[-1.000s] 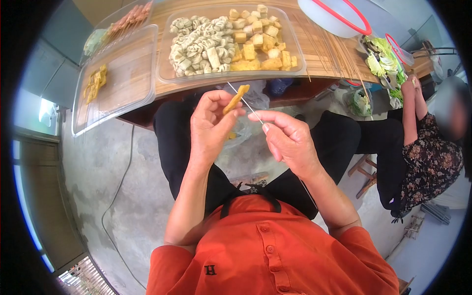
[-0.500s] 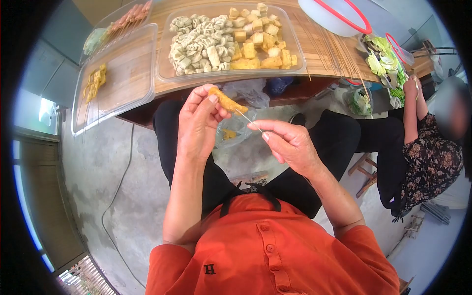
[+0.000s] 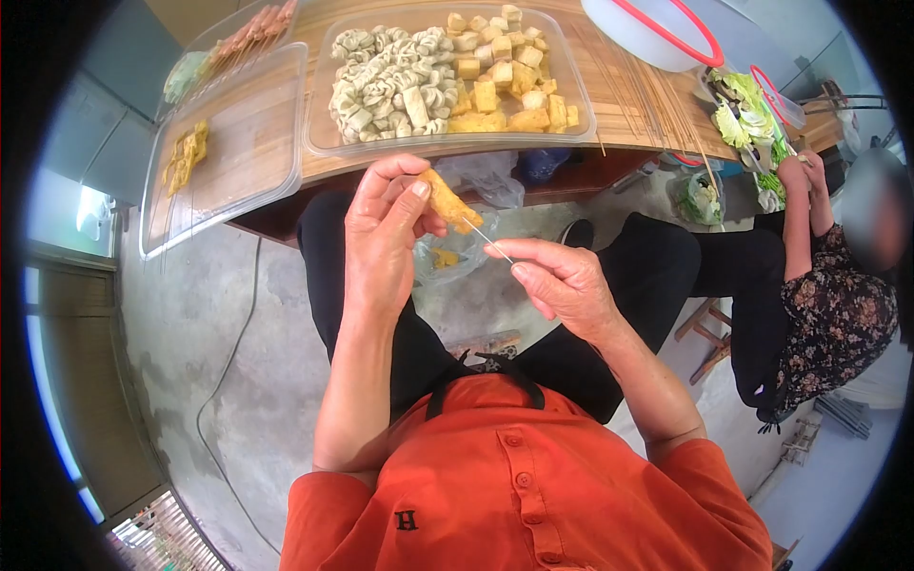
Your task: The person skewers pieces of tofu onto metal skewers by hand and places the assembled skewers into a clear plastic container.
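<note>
My left hand [image 3: 383, 228] pinches a golden piece of fried tofu [image 3: 447, 200] between thumb and fingers, above the gap between my knees. In my right hand [image 3: 564, 284] is a thin skewer [image 3: 488, 240], gripped between thumb and forefinger. Its far end meets the lower right end of the tofu; how deep it goes in, I cannot tell. Beyond my hands, a clear plastic tub [image 3: 583, 124] holds pale knotted tofu pieces [image 3: 386, 90] and fried tofu cubes [image 3: 495, 71]. To the left, skewered yellow pieces [image 3: 186, 157] lie in a shallow clear tray [image 3: 233, 162].
Loose skewers [image 3: 647, 100] lie on the wooden table [image 3: 609, 128] near a red-rimmed bowl [image 3: 643, 38]. A tray of pink skewered food [image 3: 252, 40] is at the back left. Below the table hangs a plastic bag [image 3: 457, 262]. A co-worker [image 3: 828, 295] handles greens [image 3: 747, 119] at right.
The tofu in my left hand has tilted, its lower end now pointing more steeply down. My right hand has shifted very slightly with the skewer.
</note>
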A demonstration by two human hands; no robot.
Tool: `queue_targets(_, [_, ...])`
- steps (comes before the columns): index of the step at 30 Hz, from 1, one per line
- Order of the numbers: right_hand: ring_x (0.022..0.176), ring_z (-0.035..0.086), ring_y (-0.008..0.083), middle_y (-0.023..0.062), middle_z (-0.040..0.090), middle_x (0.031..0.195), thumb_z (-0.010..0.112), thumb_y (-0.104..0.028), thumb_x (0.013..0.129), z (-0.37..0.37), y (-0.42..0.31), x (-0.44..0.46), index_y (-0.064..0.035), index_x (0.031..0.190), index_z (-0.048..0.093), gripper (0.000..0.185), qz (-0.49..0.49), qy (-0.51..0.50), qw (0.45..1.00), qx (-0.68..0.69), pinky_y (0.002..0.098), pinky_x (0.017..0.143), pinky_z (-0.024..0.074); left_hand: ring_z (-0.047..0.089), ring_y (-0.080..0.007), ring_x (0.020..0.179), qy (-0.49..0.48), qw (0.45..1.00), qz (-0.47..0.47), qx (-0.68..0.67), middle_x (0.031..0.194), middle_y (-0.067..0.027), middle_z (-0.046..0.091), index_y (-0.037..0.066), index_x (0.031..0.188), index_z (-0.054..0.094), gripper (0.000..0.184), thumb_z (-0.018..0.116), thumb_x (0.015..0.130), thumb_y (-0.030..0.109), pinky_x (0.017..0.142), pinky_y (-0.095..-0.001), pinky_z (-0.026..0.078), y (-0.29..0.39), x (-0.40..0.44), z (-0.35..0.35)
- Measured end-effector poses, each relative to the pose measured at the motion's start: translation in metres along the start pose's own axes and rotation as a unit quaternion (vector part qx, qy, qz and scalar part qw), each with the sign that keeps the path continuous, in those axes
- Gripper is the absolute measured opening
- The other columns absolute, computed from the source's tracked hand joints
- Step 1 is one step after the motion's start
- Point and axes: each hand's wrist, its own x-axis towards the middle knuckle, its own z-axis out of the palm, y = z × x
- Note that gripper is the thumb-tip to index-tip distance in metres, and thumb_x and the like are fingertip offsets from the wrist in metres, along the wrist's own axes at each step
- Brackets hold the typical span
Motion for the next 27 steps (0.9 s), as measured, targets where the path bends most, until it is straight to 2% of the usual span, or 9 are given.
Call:
queue_targets(3, [0.048,0.039,0.0011,-0.0045,0.053,0.063,0.056,-0.009,0.094,-0.001,0.004,-0.001,-0.0031,0.120,0.064,0.028,-0.001,0.005,1.000,0.007,0.0185,0.044,0.0318,0.058,-0.0110,0.076,0.006,1.000,0.003,0.028,0.091,-0.0025,0.060,0.006,0.112,0.057,0.020,0.055,0.092,0.003,0.070,-0.0270,0.050,0.002,-0.002,0.002])
queue_targets(5, [0.048,0.040,0.0011,-0.0042,0.054,0.065,0.056,-0.009,0.094,-0.003,0.006,-0.002,-0.0027,0.120,0.064,0.028,-0.002,0.008,1.000,0.010,0.0183,0.044,0.0321,0.059,-0.0114,0.081,-0.024,1.000,0.006,0.013,0.093,-0.0019,0.060,0.005,0.114,0.057,0.022,0.054,0.092,0.001,0.073,-0.0279,0.051,0.003,-0.002,0.001])
queue_targets(8, [0.050,0.038,0.0016,-0.0062,0.047,0.061,0.055,-0.010,0.096,-0.004,0.008,-0.003,-0.0067,0.123,0.063,0.028,-0.011,-0.002,1.000,-0.008,0.0189,0.044,0.0311,0.060,-0.0120,0.082,-0.037,0.999,-0.019,-0.030,0.094,-0.0022,0.060,0.004,0.113,0.057,0.022,0.054,0.091,0.000,0.074,-0.0291,0.051,0.004,-0.001,-0.001])
queue_targets(10, [0.048,0.040,0.0013,-0.0032,0.059,0.070,0.056,-0.007,0.094,-0.003,0.009,-0.004,-0.0021,0.120,0.064,0.028,-0.017,-0.001,1.000,0.004,0.0183,0.044,0.0335,0.060,-0.0122,0.083,-0.037,0.998,-0.036,-0.048,0.094,-0.0026,0.060,0.004,0.113,0.057,0.022,0.054,0.091,0.000,0.074,-0.0295,0.052,0.005,-0.001,-0.001])
queue_targets(16, [0.049,0.041,0.0012,-0.0021,0.063,0.078,0.056,-0.008,0.094,-0.003,0.012,-0.004,-0.0018,0.120,0.064,0.028,-0.035,-0.001,0.999,0.003,0.0183,0.044,0.0339,0.061,-0.0130,0.082,-0.030,0.994,-0.059,-0.082,0.096,-0.0039,0.062,0.004,0.112,0.057,0.021,0.055,0.091,0.001,0.075,-0.0298,0.052,0.004,-0.001,-0.001])
queue_targets(27, [0.049,0.042,0.0019,-0.0007,0.067,0.082,0.056,-0.008,0.094,-0.004,0.013,-0.002,-0.0012,0.119,0.064,0.028,-0.046,-0.008,0.999,-0.001,0.0186,0.044,0.0350,0.061,-0.0132,0.082,-0.031,0.990,-0.073,-0.115,0.094,-0.0038,0.063,0.005,0.112,0.056,0.021,0.056,0.091,0.002,0.076,-0.0311,0.052,0.009,0.002,-0.003])
